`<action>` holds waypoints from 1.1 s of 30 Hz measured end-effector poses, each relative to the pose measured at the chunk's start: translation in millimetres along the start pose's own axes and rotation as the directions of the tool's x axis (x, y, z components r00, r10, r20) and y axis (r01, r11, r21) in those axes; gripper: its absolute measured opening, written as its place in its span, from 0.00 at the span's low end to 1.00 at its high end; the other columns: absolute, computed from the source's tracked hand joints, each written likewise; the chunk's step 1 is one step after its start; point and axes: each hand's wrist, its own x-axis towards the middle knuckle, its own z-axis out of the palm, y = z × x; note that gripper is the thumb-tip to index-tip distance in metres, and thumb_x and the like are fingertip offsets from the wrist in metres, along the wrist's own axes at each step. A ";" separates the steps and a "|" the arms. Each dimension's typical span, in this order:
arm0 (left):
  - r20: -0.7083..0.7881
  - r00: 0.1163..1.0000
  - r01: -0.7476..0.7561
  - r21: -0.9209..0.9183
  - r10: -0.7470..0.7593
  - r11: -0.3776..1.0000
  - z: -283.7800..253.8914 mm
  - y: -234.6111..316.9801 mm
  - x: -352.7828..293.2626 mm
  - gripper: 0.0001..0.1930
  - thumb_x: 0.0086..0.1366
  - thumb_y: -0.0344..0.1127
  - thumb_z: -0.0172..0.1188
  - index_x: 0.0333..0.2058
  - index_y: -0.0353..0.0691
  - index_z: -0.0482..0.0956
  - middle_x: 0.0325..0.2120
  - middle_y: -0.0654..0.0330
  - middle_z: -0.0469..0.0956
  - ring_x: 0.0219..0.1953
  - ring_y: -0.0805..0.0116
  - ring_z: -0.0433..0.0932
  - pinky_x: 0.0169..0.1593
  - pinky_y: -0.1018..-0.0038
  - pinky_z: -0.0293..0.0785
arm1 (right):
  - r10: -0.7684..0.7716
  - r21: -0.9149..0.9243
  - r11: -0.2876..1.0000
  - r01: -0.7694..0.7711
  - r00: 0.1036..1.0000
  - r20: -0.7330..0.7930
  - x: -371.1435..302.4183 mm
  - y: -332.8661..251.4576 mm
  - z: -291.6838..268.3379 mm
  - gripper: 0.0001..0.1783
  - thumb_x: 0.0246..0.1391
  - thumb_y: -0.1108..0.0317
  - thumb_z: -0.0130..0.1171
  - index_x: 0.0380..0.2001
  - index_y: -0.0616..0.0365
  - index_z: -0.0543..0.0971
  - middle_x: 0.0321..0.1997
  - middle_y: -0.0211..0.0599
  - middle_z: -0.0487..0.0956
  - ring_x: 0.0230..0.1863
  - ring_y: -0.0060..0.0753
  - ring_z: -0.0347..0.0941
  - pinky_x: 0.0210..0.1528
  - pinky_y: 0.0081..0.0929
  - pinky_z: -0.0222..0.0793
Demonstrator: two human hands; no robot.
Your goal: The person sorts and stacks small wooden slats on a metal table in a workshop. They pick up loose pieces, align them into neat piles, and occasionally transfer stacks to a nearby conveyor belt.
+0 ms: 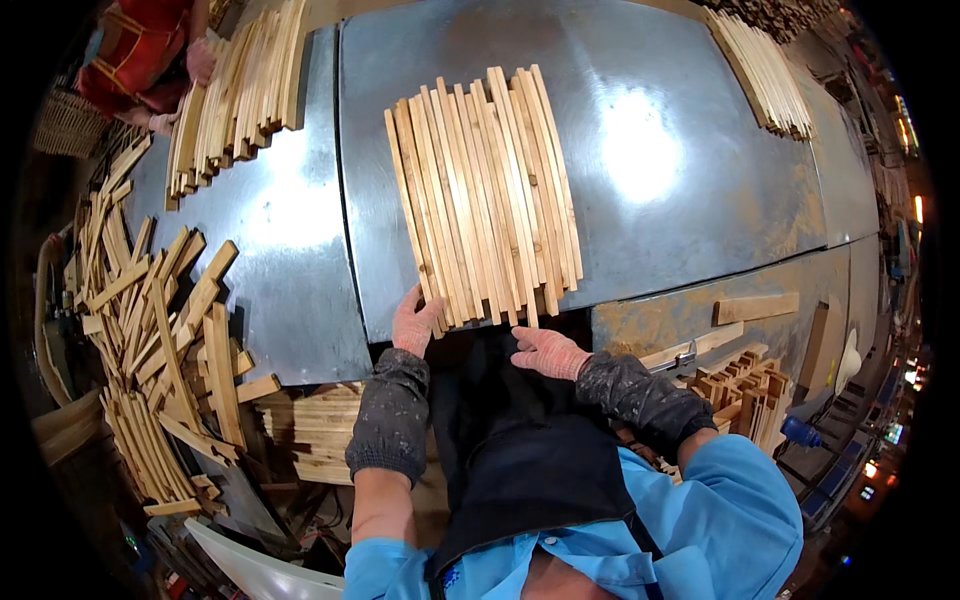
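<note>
A row of long, pale wooden strips (485,195) lies side by side on the grey metal tabletop, their ends uneven. My left hand (414,322), in a pink work glove, is at the near left corner of the row with fingers and thumb apart against the strips. At the near edge, my right hand (550,352) wears a similar glove. Its fingers stretch leftward with the fingertips beside the end of one strip that sticks out; whether they touch it I cannot tell. Dark sleeve covers wrap both forearms.
A jumbled pile of wooden pieces (165,330) sits on the left. At the far left, a person in red (140,55) has gloved hands by another row of strips (235,100). More strips (765,75) lie far right. A caliper (683,357) and stacked wood blocks (745,390) are near right.
</note>
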 end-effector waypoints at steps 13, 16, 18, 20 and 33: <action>-0.022 0.999 -0.029 0.115 0.032 0.993 -12.3 -12.4 12.5 0.29 0.68 0.34 0.70 0.66 0.32 0.76 0.55 0.54 0.84 0.54 0.67 0.81 0.61 0.69 0.76 | 0.067 -0.095 0.994 -0.059 0.995 0.075 1.3 -10.9 10.3 0.46 0.62 0.55 0.70 0.77 0.62 0.64 0.71 0.60 0.75 0.70 0.51 0.75 0.69 0.36 0.71; -0.026 0.998 -0.053 0.223 0.060 0.973 -13.1 -7.1 8.5 0.27 0.69 0.36 0.69 0.64 0.33 0.78 0.54 0.53 0.85 0.53 0.66 0.82 0.60 0.69 0.76 | 0.015 -0.084 0.996 -0.007 0.995 0.097 8.2 -14.8 22.9 0.45 0.63 0.53 0.70 0.76 0.62 0.65 0.70 0.59 0.76 0.69 0.51 0.75 0.70 0.37 0.71; -0.039 0.997 -0.047 0.346 0.065 0.937 -10.8 3.0 5.3 0.24 0.69 0.38 0.67 0.61 0.35 0.80 0.52 0.51 0.86 0.52 0.63 0.83 0.58 0.68 0.77 | -0.055 -0.213 0.974 0.082 0.990 0.131 13.6 -26.9 33.0 0.44 0.62 0.49 0.68 0.74 0.63 0.67 0.73 0.59 0.73 0.72 0.53 0.71 0.74 0.39 0.66; -0.068 0.995 -0.035 0.489 0.078 0.872 -8.1 12.0 6.3 0.22 0.70 0.42 0.65 0.57 0.35 0.83 0.49 0.47 0.87 0.50 0.55 0.85 0.56 0.65 0.78 | -0.155 -0.293 0.938 0.188 0.979 0.132 17.8 -41.2 49.0 0.44 0.62 0.48 0.66 0.74 0.63 0.68 0.75 0.58 0.70 0.75 0.54 0.68 0.77 0.39 0.63; -0.115 0.987 0.021 0.788 0.114 0.615 -8.5 54.0 -6.1 0.30 0.67 0.48 0.63 0.63 0.37 0.78 0.55 0.38 0.82 0.59 0.38 0.79 0.62 0.55 0.75 | -0.075 -0.053 0.996 0.067 0.983 -0.169 51.6 -74.4 116.8 0.52 0.59 0.48 0.69 0.79 0.58 0.60 0.85 0.57 0.53 0.83 0.57 0.51 0.81 0.39 0.54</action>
